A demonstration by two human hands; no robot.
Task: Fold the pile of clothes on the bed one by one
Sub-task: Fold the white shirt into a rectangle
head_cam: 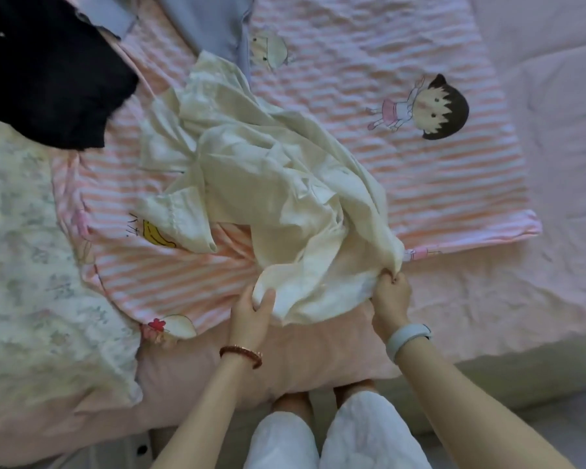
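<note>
On the bed, from left to right:

Floral quilt (31, 265): lies along the left edge of the bed, pale with a faded leaf print.
Black garment (48, 72): heaped at the upper left, partly over the quilt and the striped blanket.
Striped blanket (420, 170): pink and white with cartoon figures, spread across the middle of the pink sheet (538, 265).
Grey-blue garment (203, 25): at the top, just behind the cream one.
Cream garment (268, 184): crumpled on the striped blanket in the middle, its near edge lifted toward the person.
Left hand (251, 316): fingers and thumb curled round the lower left edge of the cream garment; a red bead bracelet (241, 355) sits on the wrist.
Right hand (391, 296): fingers pinch the lower right corner of the cream garment; a pale blue band (406, 340) circles the wrist.
Legs: in white trousers (369, 434), standing against the near edge of the bed.
</note>
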